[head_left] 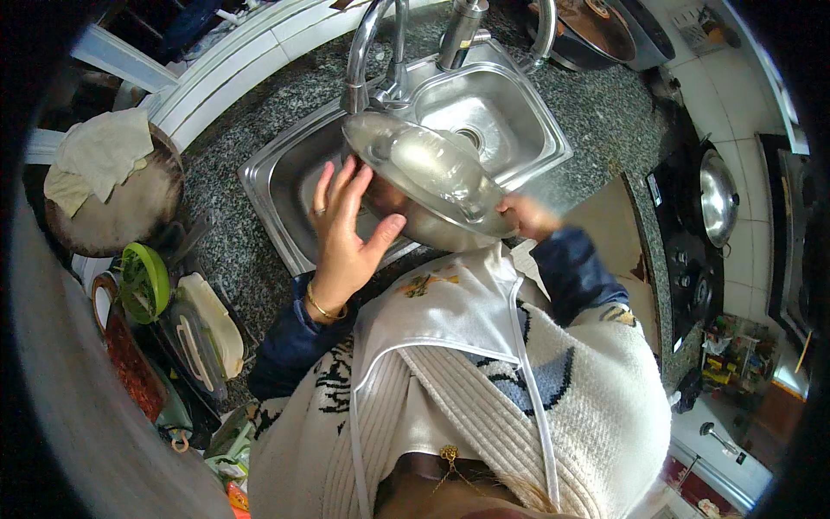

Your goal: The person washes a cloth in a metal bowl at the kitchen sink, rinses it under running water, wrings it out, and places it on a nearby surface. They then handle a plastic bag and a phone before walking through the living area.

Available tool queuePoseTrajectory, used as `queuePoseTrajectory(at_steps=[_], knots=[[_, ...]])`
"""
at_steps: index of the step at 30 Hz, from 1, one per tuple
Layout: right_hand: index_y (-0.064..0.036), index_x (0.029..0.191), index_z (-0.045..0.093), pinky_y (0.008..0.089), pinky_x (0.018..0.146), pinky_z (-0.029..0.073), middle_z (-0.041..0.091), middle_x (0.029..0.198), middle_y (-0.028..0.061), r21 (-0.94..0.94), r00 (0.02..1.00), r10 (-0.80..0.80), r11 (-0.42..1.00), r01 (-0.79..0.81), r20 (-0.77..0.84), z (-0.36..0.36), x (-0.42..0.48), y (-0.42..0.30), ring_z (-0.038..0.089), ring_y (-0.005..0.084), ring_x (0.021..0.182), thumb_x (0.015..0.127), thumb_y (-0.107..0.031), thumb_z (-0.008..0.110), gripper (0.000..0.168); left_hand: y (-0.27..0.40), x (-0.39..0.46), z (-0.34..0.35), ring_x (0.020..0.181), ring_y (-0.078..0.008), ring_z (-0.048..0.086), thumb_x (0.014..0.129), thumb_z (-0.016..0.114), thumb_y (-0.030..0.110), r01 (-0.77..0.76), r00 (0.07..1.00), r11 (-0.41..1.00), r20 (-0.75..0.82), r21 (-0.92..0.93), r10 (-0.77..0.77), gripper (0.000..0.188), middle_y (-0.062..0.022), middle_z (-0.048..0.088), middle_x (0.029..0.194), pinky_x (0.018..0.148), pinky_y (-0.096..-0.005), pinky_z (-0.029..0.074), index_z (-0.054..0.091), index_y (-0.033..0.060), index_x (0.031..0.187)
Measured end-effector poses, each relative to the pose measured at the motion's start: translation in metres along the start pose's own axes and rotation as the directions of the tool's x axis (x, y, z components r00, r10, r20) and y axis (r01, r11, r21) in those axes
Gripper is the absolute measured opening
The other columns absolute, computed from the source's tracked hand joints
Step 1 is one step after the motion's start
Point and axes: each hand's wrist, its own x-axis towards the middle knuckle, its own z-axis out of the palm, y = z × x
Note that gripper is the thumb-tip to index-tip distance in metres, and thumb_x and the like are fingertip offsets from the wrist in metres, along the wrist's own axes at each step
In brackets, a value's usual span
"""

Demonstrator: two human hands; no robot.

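Observation:
A wide, shiny metal pan or basin (434, 165) is tilted above the double stainless-steel sink (279, 175). Its bright inside faces up and away from me; whether the gloss there is water or bare metal is unclear. At its right end, my right hand (533, 217), slightly blurred, grips the rim. My left hand (350, 230), with a ring and a gold bracelet, has its fingers spread beside the pan's left outer wall. Fingertips and thumb overlap the wall in view, but contact cannot be told. The pan partly hides both sink bowls.
Behind the sink rise a curved chrome faucet (356, 71) and a metal cylinder fitting (462, 32). Left are a round board (123, 214) with cloths (107, 152), a green basket (144, 282) and plastic lids (211, 324). A hob with a lidded wok (718, 198) is right.

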Motion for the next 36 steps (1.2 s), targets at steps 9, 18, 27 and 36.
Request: queuePoseTrajectory(at_steps=[9, 18, 27, 36], knots=[[-0.013, 0.129, 0.033, 0.0226, 0.036, 0.034, 0.048, 0.067, 0.0011, -0.253, 0.997, -0.079, 0.964, 0.081, 0.020, 0.066, -0.022, 0.001, 0.041, 0.0091, 0.044, 0.079, -0.013, 0.049, 0.052, -0.043, -0.042, -0.007, 0.096, -0.0260, 0.048, 0.079, 0.065, 0.013, 0.283, 0.912, 0.938, -0.248, -0.200, -0.328, 0.022, -0.0123, 0.051, 0.100, 0.089, -0.0347, 0.036, 0.051, 0.0014, 0.091], [0.000, 0.099, 0.044, 0.0241, 0.037, 0.034, 0.060, 0.071, 0.0138, -0.441, 0.978, 0.130, 0.896, -0.046, 0.162, 0.117, 0.011, -0.002, 0.041, 0.0092, 0.044, 0.086, -0.017, 0.044, 0.021, -0.051, -0.069, -0.038, 0.088, -0.0127, 0.045, 0.087, 0.058, 0.017, 0.478, 0.710, 0.679, -0.211, -0.557, -0.672, 0.018, -0.0046, 0.048, 0.097, 0.079, -0.0246, 0.037, 0.055, -0.0004, 0.091], [-0.001, 0.098, 0.049, 0.0177, 0.034, 0.028, 0.063, 0.083, 0.0193, -0.151, 0.711, 0.523, 0.841, -0.519, 0.471, 0.124, 0.064, 0.020, 0.034, 0.0054, 0.041, 0.091, -0.022, 0.040, 0.024, -0.015, 0.008, -0.019, 0.127, -0.0321, 0.029, 0.080, 0.061, 0.034, 0.065, 0.991, 0.927, 0.086, 0.369, -0.104, 0.054, -0.0127, 0.034, 0.139, 0.099, -0.0464, 0.023, 0.047, 0.0097, 0.127], [-0.002, 0.083, 0.050, 0.0212, 0.036, 0.031, 0.060, 0.076, 0.0169, -0.200, 0.716, 0.373, 0.927, -0.318, 0.591, 0.119, 0.067, 0.035, 0.040, 0.0089, 0.043, 0.088, -0.031, 0.049, 0.029, 0.004, 0.022, -0.024, 0.121, -0.0302, 0.037, 0.077, 0.064, 0.035, 0.040, 0.999, 0.933, 0.010, 0.358, -0.046, 0.059, -0.0112, 0.045, 0.129, 0.096, -0.0435, 0.024, 0.045, 0.0075, 0.126]])
